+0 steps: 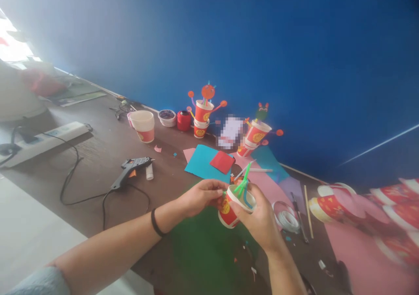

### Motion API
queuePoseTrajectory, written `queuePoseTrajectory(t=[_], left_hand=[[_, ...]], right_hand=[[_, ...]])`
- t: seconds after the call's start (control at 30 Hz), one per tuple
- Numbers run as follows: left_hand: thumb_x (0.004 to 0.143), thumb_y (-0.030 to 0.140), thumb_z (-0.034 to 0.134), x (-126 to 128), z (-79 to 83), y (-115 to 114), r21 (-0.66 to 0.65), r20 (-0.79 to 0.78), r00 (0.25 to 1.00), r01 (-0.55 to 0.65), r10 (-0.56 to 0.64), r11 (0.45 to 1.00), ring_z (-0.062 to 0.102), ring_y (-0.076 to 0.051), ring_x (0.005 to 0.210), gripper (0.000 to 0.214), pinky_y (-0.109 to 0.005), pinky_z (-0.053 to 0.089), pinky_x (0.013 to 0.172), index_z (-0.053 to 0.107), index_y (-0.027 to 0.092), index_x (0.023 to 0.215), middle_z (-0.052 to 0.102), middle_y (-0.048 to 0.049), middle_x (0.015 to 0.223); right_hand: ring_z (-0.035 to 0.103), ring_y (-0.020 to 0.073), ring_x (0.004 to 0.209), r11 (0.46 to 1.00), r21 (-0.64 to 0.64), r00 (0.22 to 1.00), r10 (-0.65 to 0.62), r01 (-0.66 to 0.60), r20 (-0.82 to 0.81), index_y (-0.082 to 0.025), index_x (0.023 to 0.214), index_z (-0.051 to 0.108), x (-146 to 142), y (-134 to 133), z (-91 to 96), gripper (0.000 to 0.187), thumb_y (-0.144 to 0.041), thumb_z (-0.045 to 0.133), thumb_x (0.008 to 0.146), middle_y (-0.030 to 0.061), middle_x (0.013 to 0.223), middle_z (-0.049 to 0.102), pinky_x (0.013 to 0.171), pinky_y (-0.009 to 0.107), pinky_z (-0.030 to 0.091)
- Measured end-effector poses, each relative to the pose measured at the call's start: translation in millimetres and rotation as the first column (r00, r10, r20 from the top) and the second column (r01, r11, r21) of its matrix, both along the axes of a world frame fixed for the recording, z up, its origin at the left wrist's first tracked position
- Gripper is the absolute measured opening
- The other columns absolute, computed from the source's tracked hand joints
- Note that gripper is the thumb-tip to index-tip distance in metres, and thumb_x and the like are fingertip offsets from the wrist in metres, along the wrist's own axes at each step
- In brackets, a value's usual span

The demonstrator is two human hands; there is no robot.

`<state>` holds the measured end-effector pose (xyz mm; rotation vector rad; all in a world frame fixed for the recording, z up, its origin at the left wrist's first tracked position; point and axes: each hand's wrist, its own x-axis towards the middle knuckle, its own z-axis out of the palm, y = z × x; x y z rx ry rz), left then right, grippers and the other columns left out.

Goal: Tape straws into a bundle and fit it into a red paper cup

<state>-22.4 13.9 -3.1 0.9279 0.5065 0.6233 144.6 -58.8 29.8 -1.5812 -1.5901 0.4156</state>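
Above the table's front part I hold a red and white paper cup [228, 216] with a yellow emblem, tilted slightly. My right hand [258, 214] is wrapped round its right side, thumb at the rim. Green drinking straws [241, 185] and a blue straw [248, 199] stick up inside the cup. At the cup's left wall, the fingers of my left hand [204, 197] are pinched together. A small bit of green, which looks like a straw end, shows at those fingertips; the pinch itself is partly hidden.
Two decorated cup figures [203, 111] [257, 133] stand by the blue wall. At left lie a glue gun [131, 170] with its cable, a glue stick [149, 172] and a power strip [49, 142]. Blue card [199, 164], clear tape [288, 221] and stacked red cups [397, 207] surround my hands.
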Motion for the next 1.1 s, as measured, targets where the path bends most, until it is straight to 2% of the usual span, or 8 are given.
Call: queuePoseTrajectory(t=[0.07, 0.23, 0.37, 0.57, 0.7, 0.87, 0.97, 1.1], left_hand=[[0.072, 0.032, 0.070, -1.0, 0.8, 0.9, -0.033, -0.002, 1.000, 0.015, -0.015, 0.999, 0.050, -0.008, 0.058, 0.036, -0.025, 0.047, 0.061, 0.062, 0.009, 0.099, 0.053, 0.0009, 0.062], [0.075, 0.037, 0.067, -0.4, 4.4, -3.8, 0.105, -0.072, 0.997, -0.015, 0.023, 0.994, 0.052, -0.009, 0.057, 0.040, -0.026, 0.046, 0.061, 0.061, 0.010, 0.104, 0.056, 0.0000, 0.064], [0.072, 0.031, 0.069, -1.3, 5.7, -3.4, -0.058, 0.008, 0.999, 0.038, -0.037, 0.998, 0.050, -0.009, 0.057, 0.037, -0.025, 0.046, 0.058, 0.061, 0.010, 0.102, 0.053, 0.0008, 0.062], [0.068, 0.017, 0.065, -7.9, 11.2, 9.6, -0.280, 0.056, 0.990, 0.140, -0.129, 0.950, 0.041, -0.006, 0.049, 0.029, -0.021, 0.043, 0.049, 0.062, 0.010, 0.095, 0.042, 0.0046, 0.057], [0.073, 0.021, 0.062, -7.1, 15.5, 6.2, -0.100, -0.085, 0.996, -0.012, 0.003, 0.995, 0.046, -0.008, 0.056, 0.027, -0.023, 0.047, 0.053, 0.062, 0.009, 0.096, 0.046, 0.0025, 0.061], [0.072, 0.038, 0.069, -1.2, 9.1, -4.6, 0.198, -0.151, 0.988, -0.015, 0.046, 0.980, 0.056, -0.011, 0.066, 0.035, -0.022, 0.046, 0.056, 0.056, 0.012, 0.091, 0.058, -0.0015, 0.075], [0.071, 0.042, 0.070, 0.1, 3.2, -3.9, 0.243, -0.173, 0.983, -0.018, 0.062, 0.970, 0.055, -0.009, 0.058, 0.036, -0.022, 0.045, 0.055, 0.054, 0.012, 0.081, 0.057, 0.0002, 0.068], [0.070, 0.043, 0.070, -2.0, 4.9, -0.8, 0.177, -0.140, 0.989, -0.009, 0.035, 0.984, 0.056, -0.009, 0.056, 0.036, -0.023, 0.047, 0.058, 0.054, 0.012, 0.076, 0.058, 0.0008, 0.063]], right_hand=[[0.059, 0.0249, 0.101, 0.998, -0.048, 0.999, 0.052, -0.052, -0.009, -0.022, 0.108, 0.058, 0.0, 0.3, 2.3, 0.036, -0.033, 0.064, 0.075, 0.0085, 0.107, 0.064, 0.088, 0.039, 0.048], [0.058, 0.0238, 0.103, 0.985, -0.101, 0.985, 0.131, -0.143, -0.116, -0.021, 0.106, 0.057, -1.3, 0.0, 5.7, 0.031, -0.032, 0.063, 0.077, 0.0074, 0.108, 0.062, 0.089, 0.037, 0.047], [0.059, 0.0246, 0.101, 0.980, -0.118, 0.975, 0.138, -0.159, -0.175, -0.020, 0.103, 0.058, -3.0, -0.3, 7.6, 0.029, -0.032, 0.063, 0.077, 0.0076, 0.105, 0.063, 0.088, 0.037, 0.047], [0.060, 0.0253, 0.101, 0.984, -0.138, 0.970, 0.082, -0.116, -0.230, -0.021, 0.103, 0.059, 3.1, 0.2, 4.2, 0.029, -0.034, 0.063, 0.077, 0.0074, 0.109, 0.064, 0.088, 0.037, 0.046], [0.058, 0.0267, 0.105, 0.989, -0.117, 0.961, 0.051, -0.086, -0.271, -0.021, 0.106, 0.058, 9.2, 1.2, 1.4, 0.032, -0.037, 0.062, 0.078, 0.0085, 0.111, 0.064, 0.089, 0.039, 0.046], [0.058, 0.0260, 0.105, 0.987, -0.102, 0.980, 0.110, -0.128, -0.166, -0.023, 0.105, 0.060, 2.9, 0.4, 3.4, 0.030, -0.034, 0.064, 0.077, 0.0075, 0.112, 0.063, 0.091, 0.041, 0.045], [0.058, 0.0247, 0.105, 0.985, -0.096, 0.979, 0.124, -0.141, -0.163, -0.023, 0.105, 0.060, -1.6, 0.1, 4.4, 0.029, -0.033, 0.062, 0.078, 0.0069, 0.110, 0.063, 0.090, 0.039, 0.046], [0.058, 0.0254, 0.105, 0.988, -0.072, 0.982, 0.123, -0.135, -0.143, -0.023, 0.104, 0.060, -2.2, 0.5, 4.4, 0.029, -0.033, 0.062, 0.077, 0.0067, 0.109, 0.063, 0.090, 0.040, 0.047]])
